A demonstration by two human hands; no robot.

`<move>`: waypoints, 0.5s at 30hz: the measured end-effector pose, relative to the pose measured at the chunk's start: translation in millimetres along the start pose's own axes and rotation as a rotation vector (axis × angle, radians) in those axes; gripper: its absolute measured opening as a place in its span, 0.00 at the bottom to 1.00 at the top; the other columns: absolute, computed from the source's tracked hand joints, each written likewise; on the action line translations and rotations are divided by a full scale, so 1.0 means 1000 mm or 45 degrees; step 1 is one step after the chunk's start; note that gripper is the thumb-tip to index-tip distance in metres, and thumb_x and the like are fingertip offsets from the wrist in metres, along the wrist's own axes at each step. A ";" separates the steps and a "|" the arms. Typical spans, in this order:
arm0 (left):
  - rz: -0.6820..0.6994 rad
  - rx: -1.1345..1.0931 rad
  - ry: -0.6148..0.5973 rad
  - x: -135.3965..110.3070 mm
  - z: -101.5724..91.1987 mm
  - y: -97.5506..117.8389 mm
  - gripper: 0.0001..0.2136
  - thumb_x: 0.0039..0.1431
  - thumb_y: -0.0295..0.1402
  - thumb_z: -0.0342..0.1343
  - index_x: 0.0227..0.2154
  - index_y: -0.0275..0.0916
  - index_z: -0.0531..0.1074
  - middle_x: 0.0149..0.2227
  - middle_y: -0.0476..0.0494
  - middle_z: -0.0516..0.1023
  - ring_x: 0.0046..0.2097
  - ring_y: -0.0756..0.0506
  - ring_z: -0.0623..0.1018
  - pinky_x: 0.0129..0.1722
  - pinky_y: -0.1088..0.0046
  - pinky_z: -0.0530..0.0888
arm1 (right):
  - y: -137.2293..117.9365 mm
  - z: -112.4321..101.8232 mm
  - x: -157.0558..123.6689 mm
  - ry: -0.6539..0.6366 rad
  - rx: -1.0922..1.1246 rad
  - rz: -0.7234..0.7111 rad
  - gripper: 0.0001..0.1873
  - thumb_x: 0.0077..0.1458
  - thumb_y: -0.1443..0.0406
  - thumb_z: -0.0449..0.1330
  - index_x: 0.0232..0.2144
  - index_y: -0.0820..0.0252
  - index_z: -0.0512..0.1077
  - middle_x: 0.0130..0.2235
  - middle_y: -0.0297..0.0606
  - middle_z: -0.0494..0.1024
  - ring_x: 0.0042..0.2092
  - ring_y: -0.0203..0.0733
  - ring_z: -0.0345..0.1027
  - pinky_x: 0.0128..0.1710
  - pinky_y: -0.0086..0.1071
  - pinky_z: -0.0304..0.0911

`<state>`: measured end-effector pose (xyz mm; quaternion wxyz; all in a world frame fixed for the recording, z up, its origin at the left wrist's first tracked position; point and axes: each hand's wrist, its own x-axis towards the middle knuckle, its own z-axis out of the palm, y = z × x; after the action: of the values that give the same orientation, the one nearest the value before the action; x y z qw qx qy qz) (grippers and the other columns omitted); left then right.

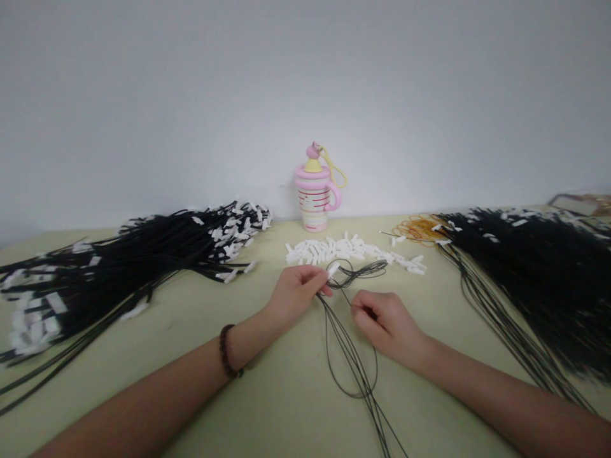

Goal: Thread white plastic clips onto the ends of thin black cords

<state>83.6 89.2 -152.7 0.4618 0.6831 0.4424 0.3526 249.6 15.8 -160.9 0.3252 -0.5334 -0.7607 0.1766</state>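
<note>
My left hand [303, 285] pinches a small white plastic piece [333, 270] between thumb and fingertips, with thin black cords passing by the same fingers. My right hand [386, 321] is closed just to the right, its thumb and forefinger pinching one thin black cord. More black cords [351, 356] hang from the left fingers down toward the front of the table, and one makes a wide loop. A small coil of dark cord [365, 272] lies just beyond the hands. Behind it spreads a pile of white plastic pieces [329, 249].
A large bundle of black cords [157, 245] with white ends lies at the left. Another black bundle [529, 273] fills the right, beside tangled orange cord [417, 228]. A pink striped cup [314, 197] stands against the wall, on the pale table [267, 407].
</note>
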 end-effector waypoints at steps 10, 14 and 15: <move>0.016 0.015 -0.017 0.000 0.001 0.000 0.13 0.51 0.40 0.49 0.26 0.35 0.72 0.22 0.49 0.75 0.25 0.53 0.70 0.25 0.81 0.62 | -0.001 0.001 0.000 -0.036 -0.011 -0.051 0.08 0.48 0.70 0.47 0.19 0.65 0.59 0.18 0.28 0.58 0.22 0.23 0.51 0.23 0.18 0.45; 0.015 0.018 -0.037 -0.001 0.001 0.002 0.13 0.51 0.40 0.49 0.26 0.35 0.72 0.23 0.48 0.75 0.25 0.53 0.70 0.26 0.81 0.62 | 0.000 0.001 0.000 -0.043 -0.016 -0.056 0.08 0.49 0.70 0.47 0.19 0.65 0.59 0.18 0.28 0.59 0.22 0.24 0.51 0.23 0.19 0.45; 0.012 0.020 -0.039 -0.001 0.001 0.002 0.13 0.51 0.40 0.49 0.26 0.35 0.72 0.23 0.48 0.75 0.25 0.53 0.70 0.26 0.81 0.62 | -0.001 0.001 0.000 -0.037 -0.013 -0.051 0.09 0.49 0.70 0.47 0.19 0.65 0.59 0.18 0.28 0.59 0.22 0.24 0.52 0.23 0.19 0.45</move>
<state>84.2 87.4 -151.0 0.4615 0.6941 0.4349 0.3406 248.7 16.1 -161.0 0.3148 -0.5171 -0.7767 0.1738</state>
